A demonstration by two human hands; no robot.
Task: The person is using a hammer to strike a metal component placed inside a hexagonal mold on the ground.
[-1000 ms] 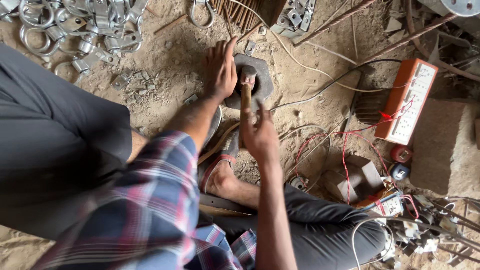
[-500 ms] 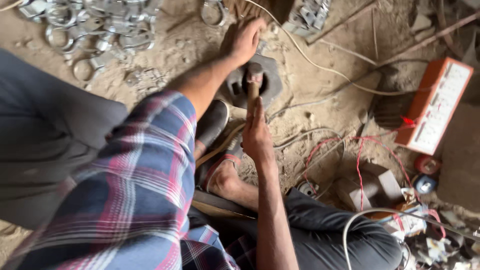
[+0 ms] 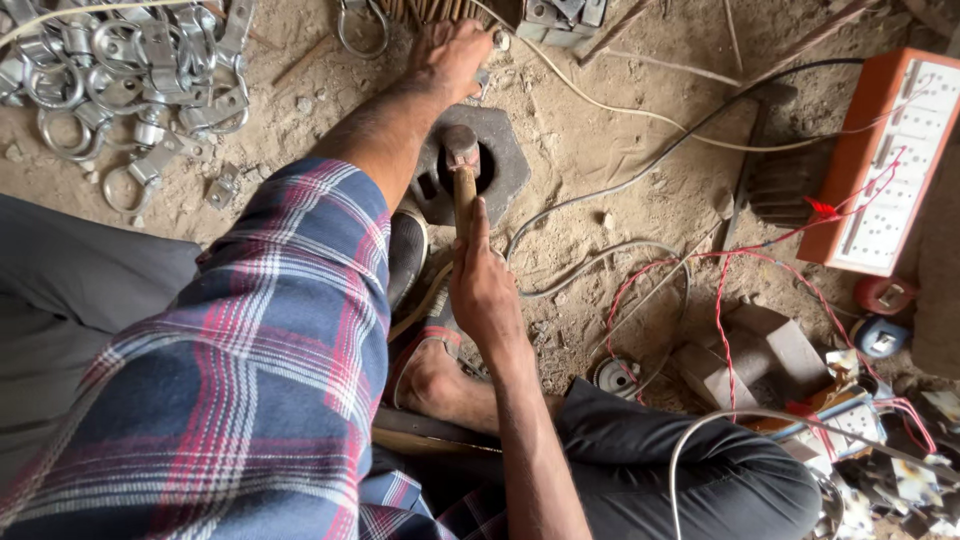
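On the dusty ground, the dark hexagonal metal block (image 3: 505,165) lies in the middle, with a heap of shiny metal rings and clamps (image 3: 120,70) far to the left and an orange box (image 3: 885,165) to the right. The right hand (image 3: 485,290) is clenched around the wooden handle of a hammer (image 3: 463,175) — its head rests on the hole of the block. The left hand (image 3: 450,55) reaches beyond the block, fingers bent at a small metal piece (image 3: 499,40) — whether it grasps it, I cannot tell.

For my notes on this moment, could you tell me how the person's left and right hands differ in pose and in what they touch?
The left hand is stretched far forward, fingers spread down on the dirt near small metal parts, while the right hand sits closer to the body. The left hand grips nothing that shows; the right hand is closed around the wooden handle of a hammer, whose head rests on the hexagonal metal block. Both are bare.
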